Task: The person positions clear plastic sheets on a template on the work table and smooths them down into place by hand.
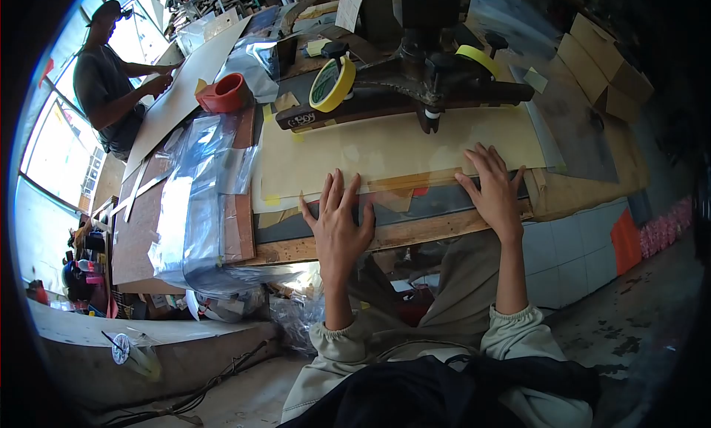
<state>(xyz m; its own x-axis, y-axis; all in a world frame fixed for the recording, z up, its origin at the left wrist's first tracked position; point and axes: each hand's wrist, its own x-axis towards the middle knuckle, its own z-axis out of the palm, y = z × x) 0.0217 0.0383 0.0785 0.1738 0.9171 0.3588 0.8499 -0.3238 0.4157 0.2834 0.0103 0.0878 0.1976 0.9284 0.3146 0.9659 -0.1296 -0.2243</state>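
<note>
A pale yellow sheet lies on the work table under a dark metal press bar. My left hand rests with fingers spread on the sheet's near edge, left of centre. At the same edge, further right, my right hand lies with its fingers apart. Neither hand holds anything. Between them a strip of brown tape runs along the sheet's edge. Below it show a dark surface and the wooden table edge. A yellow tape roll hangs on the bar's left part.
Another yellow tape roll is on the bar's right. A red tape dispenser and clear plastic film are at the left. Beyond them a person stands holding a large board. An open cardboard box sits back right.
</note>
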